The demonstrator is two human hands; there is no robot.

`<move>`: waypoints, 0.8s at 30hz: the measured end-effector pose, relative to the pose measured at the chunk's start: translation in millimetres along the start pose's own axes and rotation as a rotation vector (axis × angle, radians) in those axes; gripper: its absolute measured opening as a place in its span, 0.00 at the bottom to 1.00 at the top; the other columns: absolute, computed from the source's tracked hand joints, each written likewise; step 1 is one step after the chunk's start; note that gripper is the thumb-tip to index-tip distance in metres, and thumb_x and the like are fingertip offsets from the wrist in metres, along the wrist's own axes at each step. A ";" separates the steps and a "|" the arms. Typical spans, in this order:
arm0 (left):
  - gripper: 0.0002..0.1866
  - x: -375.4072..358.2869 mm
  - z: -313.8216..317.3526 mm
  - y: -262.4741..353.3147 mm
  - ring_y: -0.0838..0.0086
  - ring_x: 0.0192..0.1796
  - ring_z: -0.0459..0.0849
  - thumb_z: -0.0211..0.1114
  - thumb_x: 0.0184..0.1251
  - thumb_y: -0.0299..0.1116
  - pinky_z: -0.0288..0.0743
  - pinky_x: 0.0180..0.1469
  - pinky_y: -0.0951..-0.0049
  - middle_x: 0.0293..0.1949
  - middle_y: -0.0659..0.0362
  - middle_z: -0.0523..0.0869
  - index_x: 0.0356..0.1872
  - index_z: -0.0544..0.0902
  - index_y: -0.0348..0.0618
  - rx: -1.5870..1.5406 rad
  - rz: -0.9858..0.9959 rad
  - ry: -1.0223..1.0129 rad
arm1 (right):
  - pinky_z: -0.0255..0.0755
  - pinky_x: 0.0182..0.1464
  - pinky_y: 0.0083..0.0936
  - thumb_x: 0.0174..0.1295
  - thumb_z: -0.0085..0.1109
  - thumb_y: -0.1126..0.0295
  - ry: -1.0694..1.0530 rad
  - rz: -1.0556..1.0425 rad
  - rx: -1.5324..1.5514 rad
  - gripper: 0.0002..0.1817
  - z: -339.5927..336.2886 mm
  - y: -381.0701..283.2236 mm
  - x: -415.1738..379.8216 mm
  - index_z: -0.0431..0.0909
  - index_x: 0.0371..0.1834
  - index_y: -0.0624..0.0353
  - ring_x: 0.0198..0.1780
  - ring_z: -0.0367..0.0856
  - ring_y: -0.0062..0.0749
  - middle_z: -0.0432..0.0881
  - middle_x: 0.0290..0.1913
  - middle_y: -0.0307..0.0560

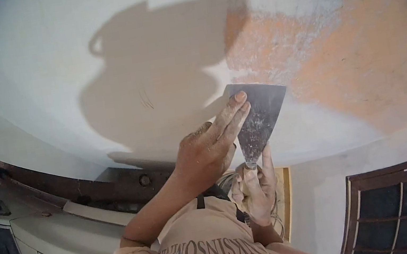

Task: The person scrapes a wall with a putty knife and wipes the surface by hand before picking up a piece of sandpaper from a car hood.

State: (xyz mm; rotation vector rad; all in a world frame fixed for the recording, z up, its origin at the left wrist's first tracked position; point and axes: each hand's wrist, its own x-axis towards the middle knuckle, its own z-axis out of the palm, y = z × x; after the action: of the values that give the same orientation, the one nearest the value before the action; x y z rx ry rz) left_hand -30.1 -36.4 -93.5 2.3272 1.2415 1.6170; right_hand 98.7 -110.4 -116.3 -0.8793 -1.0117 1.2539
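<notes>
A scraper with a wide, dusty metal blade is tilted up against the wall, its broad edge at the border of an orange patch. My right hand is closed round the scraper's handle, which is mostly hidden by the fingers. From the left, my left hand reaches over with two fingers stretched out flat on the blade near its left edge. Its thumb and other fingers are largely hidden. White dust coats both hands. Flaked, mottled white marks cover parts of the orange patch.
The off-white wall carries a large dark shadow. At the lower right stands a dark framed window or door with panes. Pale furniture and a dark ledge lie on the left. A yellow-edged board is behind my right hand.
</notes>
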 end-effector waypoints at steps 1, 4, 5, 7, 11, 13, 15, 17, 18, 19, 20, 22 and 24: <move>0.33 -1.4 -0.3 -0.7 0.74 0.37 0.83 0.56 0.43 0.18 0.78 0.36 0.78 0.64 0.61 0.68 0.59 0.72 0.44 -0.013 -0.009 0.000 | 0.63 0.21 0.12 0.66 0.46 0.74 -0.010 0.005 -0.007 0.34 1.3 -2.5 2.5 0.42 0.72 0.59 0.23 0.66 0.14 0.73 0.31 0.41; 0.33 7.1 -3.9 1.1 0.74 0.39 0.83 0.56 0.43 0.18 0.79 0.38 0.77 0.64 0.61 0.69 0.59 0.72 0.44 0.017 0.005 -0.002 | 0.63 0.20 0.13 0.66 0.45 0.74 -0.010 0.028 -0.041 0.33 2.3 -10.5 -0.1 0.43 0.72 0.61 0.21 0.66 0.13 0.73 0.29 0.40; 0.33 5.7 -0.9 5.2 0.74 0.39 0.83 0.56 0.43 0.18 0.79 0.38 0.77 0.64 0.61 0.69 0.59 0.72 0.43 0.019 -0.002 -0.016 | 0.63 0.20 0.13 0.66 0.45 0.74 -0.001 0.033 -0.043 0.33 -0.2 -12.2 -0.9 0.43 0.72 0.61 0.20 0.65 0.13 0.72 0.29 0.40; 0.33 3.4 -5.3 4.4 0.74 0.39 0.83 0.56 0.43 0.19 0.79 0.39 0.77 0.64 0.61 0.69 0.59 0.72 0.43 0.036 0.000 -0.033 | 0.62 0.19 0.13 0.66 0.45 0.74 0.029 0.000 -0.066 0.32 3.5 -7.9 -2.2 0.43 0.72 0.61 0.18 0.64 0.13 0.71 0.26 0.39; 0.34 6.0 -5.6 1.4 0.74 0.39 0.83 0.56 0.42 0.18 0.79 0.39 0.78 0.64 0.61 0.69 0.59 0.72 0.44 0.033 0.008 -0.016 | 0.61 0.18 0.12 0.67 0.44 0.74 -0.002 0.001 -0.058 0.32 9.9 -13.4 5.6 0.42 0.72 0.60 0.18 0.65 0.13 0.72 0.28 0.39; 0.34 11.4 -4.1 2.9 0.74 0.39 0.83 0.56 0.42 0.18 0.79 0.39 0.78 0.64 0.61 0.69 0.59 0.72 0.44 -0.007 0.008 0.027 | 0.61 0.18 0.12 0.67 0.44 0.75 0.012 0.018 -0.045 0.33 5.7 -14.6 -1.0 0.42 0.72 0.59 0.18 0.65 0.13 0.72 0.28 0.39; 0.34 4.6 -0.9 2.8 0.74 0.39 0.83 0.57 0.41 0.18 0.78 0.39 0.78 0.64 0.61 0.69 0.59 0.72 0.44 0.027 0.007 -0.008 | 0.60 0.18 0.12 0.66 0.45 0.75 0.022 0.023 -0.014 0.33 4.6 -12.4 -4.1 0.42 0.72 0.60 0.17 0.65 0.13 0.71 0.28 0.39; 0.34 4.1 -4.4 -2.2 0.74 0.39 0.83 0.57 0.41 0.18 0.78 0.39 0.78 0.64 0.61 0.69 0.59 0.72 0.45 0.059 0.013 -0.010 | 0.61 0.18 0.11 0.66 0.45 0.75 0.010 0.015 -0.048 0.33 8.9 -10.4 0.8 0.42 0.72 0.60 0.18 0.65 0.13 0.71 0.28 0.39; 0.34 7.4 -5.8 -2.7 0.74 0.39 0.83 0.57 0.41 0.18 0.78 0.39 0.78 0.64 0.61 0.69 0.59 0.72 0.45 0.065 0.018 -0.003 | 0.61 0.18 0.11 0.66 0.45 0.75 0.013 0.021 -0.068 0.33 8.2 -10.1 0.4 0.43 0.72 0.60 0.18 0.65 0.13 0.71 0.29 0.39; 0.34 8.2 -5.0 0.1 0.74 0.40 0.83 0.57 0.41 0.18 0.78 0.39 0.77 0.64 0.61 0.68 0.59 0.72 0.45 0.067 0.020 0.001 | 0.60 0.18 0.11 0.66 0.44 0.75 0.026 0.031 -0.078 0.32 11.1 -13.3 2.0 0.43 0.72 0.60 0.18 0.65 0.13 0.72 0.29 0.39; 0.34 5.6 -3.0 5.8 0.74 0.40 0.83 0.57 0.41 0.18 0.78 0.39 0.77 0.64 0.61 0.69 0.59 0.72 0.45 0.049 -0.012 -0.026 | 0.60 0.18 0.11 0.66 0.44 0.75 0.030 0.040 -0.052 0.32 7.7 -14.2 -3.3 0.43 0.72 0.60 0.18 0.65 0.13 0.72 0.29 0.39; 0.34 7.8 -5.5 7.9 0.74 0.40 0.83 0.57 0.41 0.19 0.78 0.39 0.77 0.64 0.61 0.69 0.59 0.72 0.45 0.034 -0.048 -0.054 | 0.59 0.17 0.11 0.66 0.44 0.75 0.013 0.025 0.009 0.32 7.9 -14.4 -2.6 0.43 0.72 0.60 0.18 0.65 0.13 0.72 0.29 0.38; 0.34 8.5 -5.1 0.8 0.73 0.42 0.83 0.57 0.41 0.18 0.79 0.39 0.77 0.64 0.61 0.69 0.59 0.72 0.44 0.088 0.028 -0.013 | 0.59 0.17 0.11 0.66 0.45 0.75 0.010 0.016 -0.015 0.33 13.0 -14.4 2.2 0.43 0.72 0.60 0.18 0.65 0.12 0.72 0.29 0.38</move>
State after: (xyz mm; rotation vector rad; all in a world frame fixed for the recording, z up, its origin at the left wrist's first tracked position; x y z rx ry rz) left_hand -32.6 -33.6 -84.3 2.4128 1.3092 1.5847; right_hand 91.2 -110.1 -98.2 -0.9062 -1.0093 1.2554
